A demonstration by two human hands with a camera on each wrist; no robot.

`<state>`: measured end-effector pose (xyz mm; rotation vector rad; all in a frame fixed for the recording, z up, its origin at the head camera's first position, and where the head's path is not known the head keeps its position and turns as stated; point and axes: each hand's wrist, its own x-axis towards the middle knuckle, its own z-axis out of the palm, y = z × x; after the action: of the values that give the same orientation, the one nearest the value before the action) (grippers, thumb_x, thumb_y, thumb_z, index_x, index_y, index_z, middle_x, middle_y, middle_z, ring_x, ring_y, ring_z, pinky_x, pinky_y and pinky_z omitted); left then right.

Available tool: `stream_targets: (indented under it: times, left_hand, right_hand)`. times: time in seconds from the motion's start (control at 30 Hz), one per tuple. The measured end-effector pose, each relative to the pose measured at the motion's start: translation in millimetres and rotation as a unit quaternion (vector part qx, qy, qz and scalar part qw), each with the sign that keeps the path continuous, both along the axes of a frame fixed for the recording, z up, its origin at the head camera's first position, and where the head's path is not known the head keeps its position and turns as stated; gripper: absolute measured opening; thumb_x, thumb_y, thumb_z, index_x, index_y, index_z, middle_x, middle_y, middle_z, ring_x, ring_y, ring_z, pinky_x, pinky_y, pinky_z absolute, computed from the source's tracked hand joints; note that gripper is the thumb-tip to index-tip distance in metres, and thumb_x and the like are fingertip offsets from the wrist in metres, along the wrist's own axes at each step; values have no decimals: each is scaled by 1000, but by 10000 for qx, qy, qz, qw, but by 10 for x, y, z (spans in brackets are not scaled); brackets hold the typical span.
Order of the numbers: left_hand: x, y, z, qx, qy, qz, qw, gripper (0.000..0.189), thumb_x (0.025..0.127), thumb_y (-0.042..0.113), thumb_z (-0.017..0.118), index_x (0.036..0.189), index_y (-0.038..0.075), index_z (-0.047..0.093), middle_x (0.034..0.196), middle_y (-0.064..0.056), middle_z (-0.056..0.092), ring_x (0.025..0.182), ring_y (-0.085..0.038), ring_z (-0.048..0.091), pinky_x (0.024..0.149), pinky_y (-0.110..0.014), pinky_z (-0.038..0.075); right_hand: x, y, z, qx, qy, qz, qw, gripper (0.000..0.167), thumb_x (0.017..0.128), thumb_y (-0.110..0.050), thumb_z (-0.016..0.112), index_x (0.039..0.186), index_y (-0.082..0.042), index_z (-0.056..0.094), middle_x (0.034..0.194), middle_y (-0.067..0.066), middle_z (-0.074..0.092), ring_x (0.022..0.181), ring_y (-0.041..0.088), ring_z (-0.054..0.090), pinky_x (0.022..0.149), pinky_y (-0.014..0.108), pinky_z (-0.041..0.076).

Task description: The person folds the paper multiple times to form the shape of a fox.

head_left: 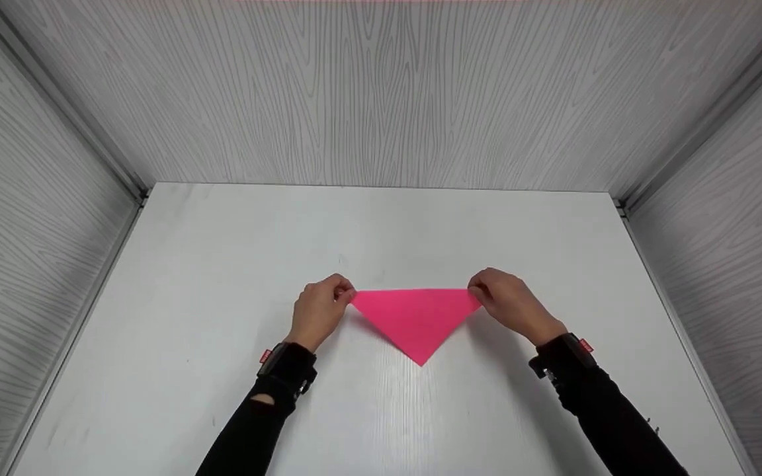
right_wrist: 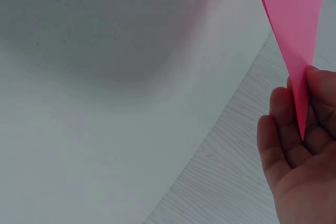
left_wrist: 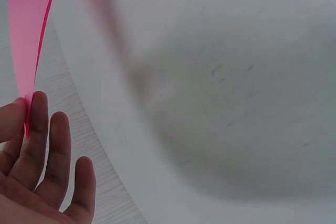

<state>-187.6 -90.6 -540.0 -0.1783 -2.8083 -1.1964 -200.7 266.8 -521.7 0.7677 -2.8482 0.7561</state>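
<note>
Thumb [left_wrist: 11, 120] and fingers [left_wrist: 39, 111] of a person's left hand [head_left: 318, 309] pinch one corner of a pink paper triangle [head_left: 417, 318], while the right hand [head_left: 512, 302] grips the opposite corner the same way, the tips closed narrow on the sheet. In the left wrist view, the outer fingers of that hand stand apart, slightly bent and off the paper; in the right wrist view, the sheet's tapered corner lies between the thumb and the bent fingers. The triangle stretches between the two hands near the middle of a white table [head_left: 222, 244], its long edge nearly straight and on the far side, its remaining corner pointing toward the wearer. Whether that near corner touches the tabletop is hard to tell from above. Soft shadows spread over the surface below both arms. Black wrist straps [head_left: 292, 363], each with a small red tag [head_left: 266, 356], circle both wrists above black sleeves [head_left: 239, 433] that run out of the bottom of the head view. Around the table rise pale wood-grain panels [head_left: 381, 92], one across the back and one on each side, with gray metal strips [head_left: 67, 92] at the corners.
</note>
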Motion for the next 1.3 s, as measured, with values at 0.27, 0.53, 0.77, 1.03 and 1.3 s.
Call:
stream_targets:
  times: [0.27,0.53,0.77,1.03,1.3]
  left_hand:
    - [104,63,-183,-635,247,-351,9971,23,97,10,72,119,5,75,121,-13,73,116,-31,67,101,-46,52]
    - [219,228,-258,-1686,805,-1732,9670,34,100,19,69,132,8,70,151,-17,51,143,-33,45,117,-42,39]
    - [275,314,-405,-2408,262,-2420,9396,65,100,43,64,155,10,48,165,-14,33,154,-35,27,123,-49,27]
    - [297,378,-458,-2314,-174,-2478,9406,71,99,54,58,159,21,43,168,-11,28,156,-35,21,124,-56,21]
    - [287,432,-472,-2310,-326,-2476,9403,71,99,60,53,160,26,42,170,-11,25,157,-35,17,124,-61,15]
  right_hand:
    - [-68,-25,-205,239,-301,9,9993,6,96,-1,70,103,-1,69,93,8,67,86,23,63,79,40,56]
    - [-139,-74,-281,422,-721,-126,9964,8,96,-1,69,105,-1,69,96,10,67,90,26,63,83,42,56]
    - [-173,-114,-386,536,-820,-59,9952,7,97,-2,68,104,-1,70,96,10,67,92,27,64,85,42,56]
    - [-198,-101,-446,588,-319,-18,9978,5,96,2,68,99,3,71,92,13,66,89,30,64,83,43,56]
    - [-203,-92,-470,665,-269,-44,9974,4,95,2,69,99,2,71,91,13,64,88,30,62,81,43,54]
